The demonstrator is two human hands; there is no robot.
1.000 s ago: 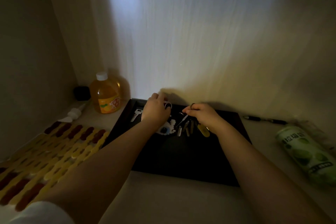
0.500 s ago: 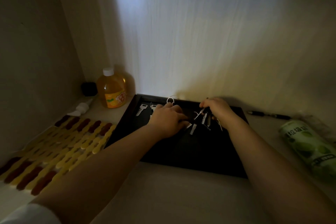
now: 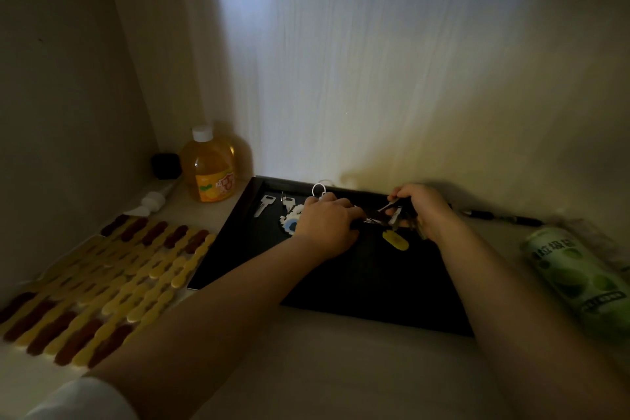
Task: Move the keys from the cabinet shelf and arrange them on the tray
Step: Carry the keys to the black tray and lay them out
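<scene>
Both hands' grip closed on key bunch [image 3: 392, 215] near tray [image 3: 358, 283] back edge, front half bare

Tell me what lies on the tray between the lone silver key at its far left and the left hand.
In the head view, a second small key and a white-and-blue charm lie between the lone silver key and the left hand, on the tray.
</scene>
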